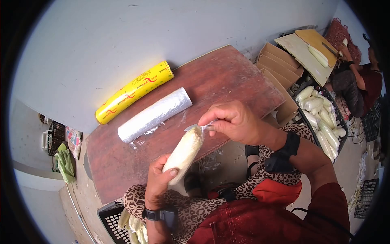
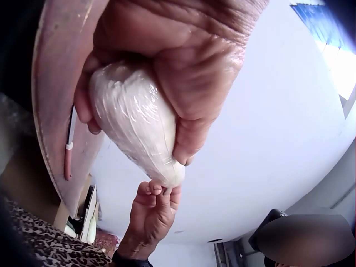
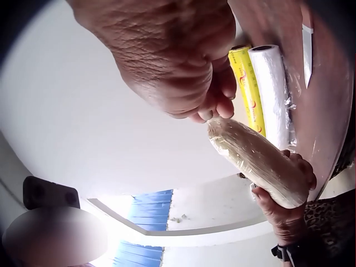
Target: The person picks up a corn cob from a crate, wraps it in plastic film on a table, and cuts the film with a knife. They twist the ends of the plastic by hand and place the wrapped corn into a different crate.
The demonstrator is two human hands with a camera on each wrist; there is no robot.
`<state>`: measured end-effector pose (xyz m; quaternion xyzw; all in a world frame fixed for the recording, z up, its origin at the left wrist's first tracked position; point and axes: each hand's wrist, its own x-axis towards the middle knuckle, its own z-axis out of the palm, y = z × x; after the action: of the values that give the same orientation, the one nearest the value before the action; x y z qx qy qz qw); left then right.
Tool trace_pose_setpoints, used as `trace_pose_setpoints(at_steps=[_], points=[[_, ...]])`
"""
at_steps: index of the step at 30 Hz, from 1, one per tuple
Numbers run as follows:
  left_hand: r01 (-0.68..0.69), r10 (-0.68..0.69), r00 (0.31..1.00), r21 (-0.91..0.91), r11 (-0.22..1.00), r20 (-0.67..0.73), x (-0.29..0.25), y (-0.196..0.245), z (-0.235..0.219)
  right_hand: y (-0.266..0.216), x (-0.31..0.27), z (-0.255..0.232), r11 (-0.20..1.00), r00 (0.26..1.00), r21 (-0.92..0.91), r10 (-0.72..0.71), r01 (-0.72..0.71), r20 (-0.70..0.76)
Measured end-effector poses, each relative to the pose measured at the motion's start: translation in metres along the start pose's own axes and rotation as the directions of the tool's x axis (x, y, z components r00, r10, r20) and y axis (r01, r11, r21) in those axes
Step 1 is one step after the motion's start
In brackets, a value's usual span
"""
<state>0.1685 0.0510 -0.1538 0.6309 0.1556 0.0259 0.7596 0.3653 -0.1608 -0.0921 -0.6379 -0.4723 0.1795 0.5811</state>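
A pale, long vegetable (image 1: 185, 151) wrapped in clear cling film is held slantwise over the near edge of the table. My left hand (image 1: 158, 175) grips its lower end, thumb along the side. With fingertips and thumb, my right hand (image 1: 232, 121) pinches the twisted film at the upper end. The left wrist view shows the glossy, creased film on the vegetable (image 2: 136, 119) in the left palm. On the table lies a knife (image 3: 307, 55) with a reddish handle, mostly hidden behind the vegetable and right hand in the head view.
A cling film roll (image 1: 154, 114) and a yellow-wrapped roll (image 1: 134, 92) lie on the red-brown table (image 1: 227, 77). At right are cardboard boxes (image 1: 280, 61) and a crate of wrapped vegetables (image 1: 321, 116). Another person (image 1: 361, 81) sits beyond. A black crate (image 1: 111, 223) stands at lower left.
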Motion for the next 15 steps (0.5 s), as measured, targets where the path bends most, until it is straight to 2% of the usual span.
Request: trace_pose_setpoints(at_steps=[7,8,10,11,13,15], points=[[0.041,-0.041,0.999,-0.031,0.999,0.021,-0.003,0.005,0.001,-0.002,0.0,0.004,0.954,0.984,-0.285,-0.133,0.095,-0.115],[0.055,-0.054,0.998,-0.053,0.997,0.022,-0.003,0.008,0.002,-0.001,0.0,0.004,0.951,0.986,-0.299,-0.114,0.074,-0.121],[-0.006,0.006,1.0,0.03,1.0,-0.016,-0.002,0.01,0.006,0.0,0.0,0.004,0.945,0.988,-0.326,-0.078,0.03,-0.134],[-0.034,0.036,0.999,0.072,0.997,-0.033,-0.001,0.01,0.007,0.004,-0.001,0.004,0.976,0.99,-0.202,0.05,-0.076,-0.13],[-0.047,0.051,0.998,0.126,0.991,-0.032,0.0,0.009,0.008,0.011,-0.002,0.004,0.955,0.953,0.045,0.295,-0.292,-0.076],[-0.047,0.052,0.998,0.168,0.985,-0.025,0.0,0.009,0.008,0.004,-0.001,0.001,0.938,0.941,0.097,0.337,-0.332,-0.037]])
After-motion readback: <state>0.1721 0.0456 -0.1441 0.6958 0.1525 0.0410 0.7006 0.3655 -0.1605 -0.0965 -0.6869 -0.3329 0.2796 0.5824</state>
